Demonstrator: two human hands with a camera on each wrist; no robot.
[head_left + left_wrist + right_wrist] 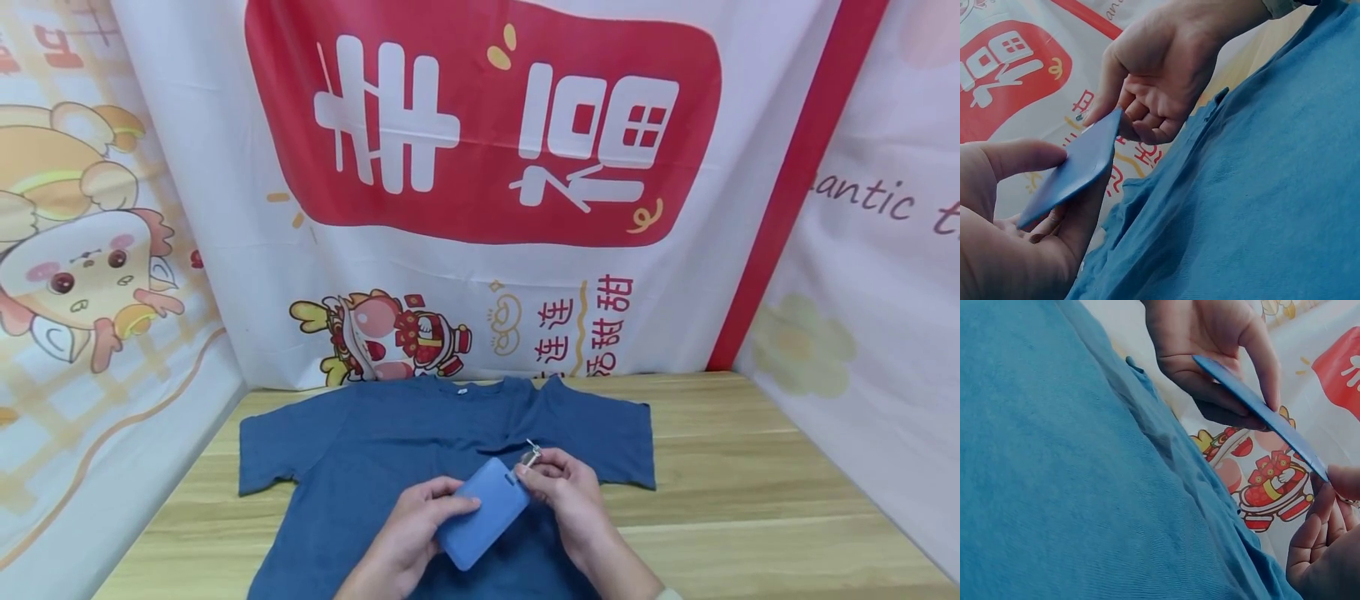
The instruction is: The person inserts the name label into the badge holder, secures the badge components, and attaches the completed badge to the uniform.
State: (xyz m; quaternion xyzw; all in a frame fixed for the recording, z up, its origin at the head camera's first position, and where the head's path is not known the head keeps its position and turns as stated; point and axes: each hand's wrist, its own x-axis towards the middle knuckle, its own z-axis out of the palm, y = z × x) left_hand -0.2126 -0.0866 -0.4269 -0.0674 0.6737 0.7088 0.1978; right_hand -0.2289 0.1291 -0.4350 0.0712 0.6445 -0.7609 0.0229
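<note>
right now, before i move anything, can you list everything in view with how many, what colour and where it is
card holder: one, blue, tilted above the shirt, between the hands
clip: one, silver, by the holder's slotted end
shirt: one, dark blue, short-sleeved, spread on the table
table: one, pale wood grain, under the shirt
back covering: one, white with red print, behind the table
left covering: one, pale with orange cartoon print, left side
right covering: one, whitish with lettering and flower, right side
sleeve cuff: one, pale greenish, right wrist
left grip: one, bare hand, holding the card holder
right grip: one, bare hand, pinching the clip
</note>
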